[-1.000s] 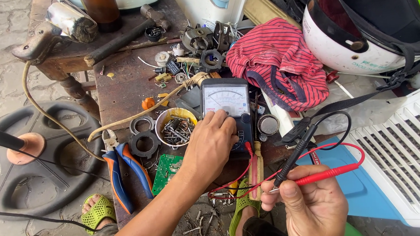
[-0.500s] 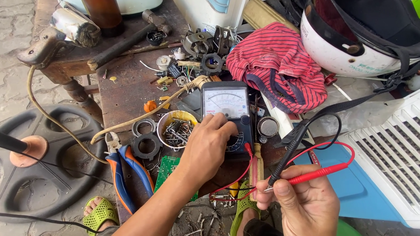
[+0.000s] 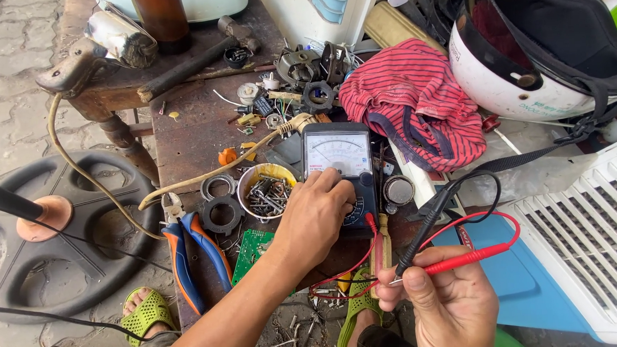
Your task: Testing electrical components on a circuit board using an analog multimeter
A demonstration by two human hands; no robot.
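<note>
A black analog multimeter (image 3: 335,155) lies on the cluttered wooden workbench (image 3: 189,130). My left hand (image 3: 317,215) rests on its lower half, fingers curled over the dial area. My right hand (image 3: 446,303) is lower right, gripping two test probes together: a red probe (image 3: 465,259) and a black probe (image 3: 425,227). Their tips meet near my thumb. Red and black leads loop from the probes back toward the meter's lower edge.
A small bowl of screws (image 3: 266,189), orange-and-blue pliers (image 3: 187,248), a green circuit board (image 3: 251,247) and metal rings sit left of the meter. A striped red cloth (image 3: 416,103), a white helmet (image 3: 525,53), a hammer (image 3: 199,53) and a white grille (image 3: 596,244) surround it.
My right hand has shifted slightly with the probes, bringing their tips together near my thumb. My left hand stays on the meter's dial.
</note>
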